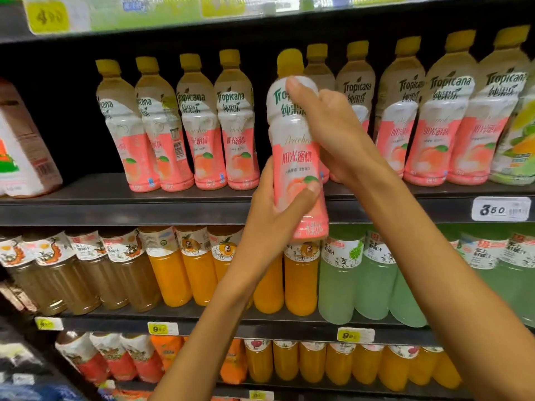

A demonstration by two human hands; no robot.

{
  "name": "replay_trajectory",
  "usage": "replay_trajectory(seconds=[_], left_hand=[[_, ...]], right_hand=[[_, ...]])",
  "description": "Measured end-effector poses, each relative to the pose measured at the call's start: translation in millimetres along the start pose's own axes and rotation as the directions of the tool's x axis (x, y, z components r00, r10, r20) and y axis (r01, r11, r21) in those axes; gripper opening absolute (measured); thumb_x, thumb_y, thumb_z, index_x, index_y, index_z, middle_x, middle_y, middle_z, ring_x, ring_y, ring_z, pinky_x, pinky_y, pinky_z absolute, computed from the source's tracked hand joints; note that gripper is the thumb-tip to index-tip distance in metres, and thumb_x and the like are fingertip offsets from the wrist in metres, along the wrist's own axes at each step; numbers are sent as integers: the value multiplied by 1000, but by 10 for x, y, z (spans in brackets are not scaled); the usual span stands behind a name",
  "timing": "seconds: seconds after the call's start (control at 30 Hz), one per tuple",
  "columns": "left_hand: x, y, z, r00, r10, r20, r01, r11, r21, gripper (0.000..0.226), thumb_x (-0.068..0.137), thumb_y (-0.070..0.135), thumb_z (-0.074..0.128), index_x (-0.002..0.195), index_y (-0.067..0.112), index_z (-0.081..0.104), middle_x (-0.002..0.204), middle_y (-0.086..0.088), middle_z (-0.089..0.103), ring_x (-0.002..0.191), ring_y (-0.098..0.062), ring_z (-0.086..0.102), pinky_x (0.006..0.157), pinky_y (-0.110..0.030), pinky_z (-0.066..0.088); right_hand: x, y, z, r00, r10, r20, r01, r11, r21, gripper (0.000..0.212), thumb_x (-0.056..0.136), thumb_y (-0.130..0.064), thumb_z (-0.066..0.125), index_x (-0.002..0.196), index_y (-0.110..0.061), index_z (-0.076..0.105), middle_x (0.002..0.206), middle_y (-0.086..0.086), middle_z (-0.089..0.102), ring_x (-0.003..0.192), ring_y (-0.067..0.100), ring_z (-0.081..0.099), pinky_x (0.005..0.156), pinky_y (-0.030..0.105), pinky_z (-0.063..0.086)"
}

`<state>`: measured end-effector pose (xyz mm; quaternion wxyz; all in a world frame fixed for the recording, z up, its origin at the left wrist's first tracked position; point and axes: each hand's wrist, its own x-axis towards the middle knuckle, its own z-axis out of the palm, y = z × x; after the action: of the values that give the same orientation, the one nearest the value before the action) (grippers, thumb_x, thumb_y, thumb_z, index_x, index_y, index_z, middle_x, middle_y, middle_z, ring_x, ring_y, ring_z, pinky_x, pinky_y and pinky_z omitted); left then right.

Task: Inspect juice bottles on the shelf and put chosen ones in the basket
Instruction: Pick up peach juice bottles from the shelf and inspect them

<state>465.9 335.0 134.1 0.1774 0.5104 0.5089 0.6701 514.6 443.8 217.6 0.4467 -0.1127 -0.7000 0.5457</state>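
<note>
While our left hand (270,218) clasps the peach juice bottle (295,157) near its base, our right hand (327,131) wraps its shoulder above, below the yellow cap (290,62).

A peach-juice plastic bottle with a yellow cap (295,146) stands upright in front of the dark metal shelf (115,211), between the left hand (275,215) low on it and the right hand (333,131) higher. Matching bottles line the shelf behind, left and right. Orange-juice bottles (185,273) sit on the shelf below.
</note>
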Motion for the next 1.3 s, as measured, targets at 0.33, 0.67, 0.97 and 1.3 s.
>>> replay_trajectory(seconds=[0.33,0.67,0.97,1.3], left_hand=[[397,-413,-48,926,104,-362,-17,972,235,47,87,21,66,131,10,52,123,-3,62,109,-8,59,94,-22,48],[563,-595,-13,887,103,-449,26,962,271,52,84,23,70,130,10,52,126,-4,59,117,-18,55,100,-40,45],[631,-659,131,769,274,-578,11,898,440,60,73,31,79,122,11,51,119,-4,50,111,-16,48,90,-30,45],[723,-700,81,760,357,-543,80,778,623,59,83,30,69,134,11,45,117,-7,53,108,-20,51,87,-31,45]], right_hand=[[175,175,156,967,-203,-152,181,973,-144,27,93,-31,64,82,-17,43,85,5,40,72,5,41,64,18,40],[338,331,157,939,-334,-77,311,925,-216,50,94,-21,62,136,-11,36,115,-5,54,100,-11,54,86,7,41],[403,454,75,817,-552,-169,364,720,-591,51,89,-41,63,128,-9,56,121,-1,54,124,22,44,106,33,32],[498,604,7,713,-699,49,248,185,-951,60,93,-53,48,133,-8,56,129,9,60,132,35,43,111,40,11]])
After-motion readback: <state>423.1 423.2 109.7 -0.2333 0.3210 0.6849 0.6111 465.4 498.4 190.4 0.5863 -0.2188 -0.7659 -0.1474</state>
